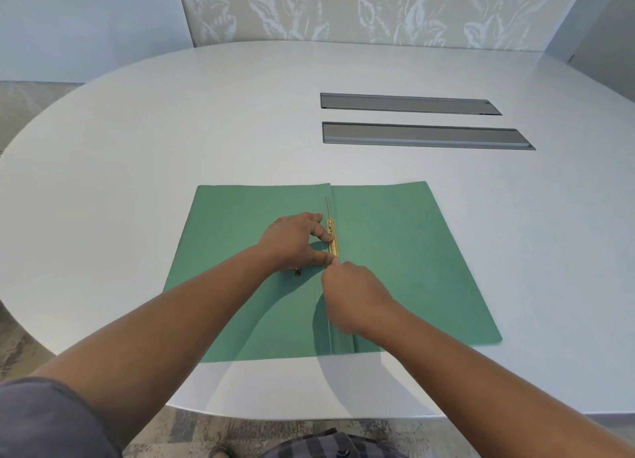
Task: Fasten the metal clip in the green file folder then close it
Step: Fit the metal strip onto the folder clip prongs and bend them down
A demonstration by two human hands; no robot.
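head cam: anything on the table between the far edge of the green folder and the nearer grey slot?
Nothing. In the head view the white table is bare between the green folder and the nearer grey slot.

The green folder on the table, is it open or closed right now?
Open. The green folder lies spread flat, both covers showing, with the brass clip exposed along the middle fold.

No text, label, brand, number or sign can be read anywhere: the brass metal clip [332,237] along the spine of the green file folder [395,251] bears a fine embossed pattern or lettering, but it is too small and blurred to make out.
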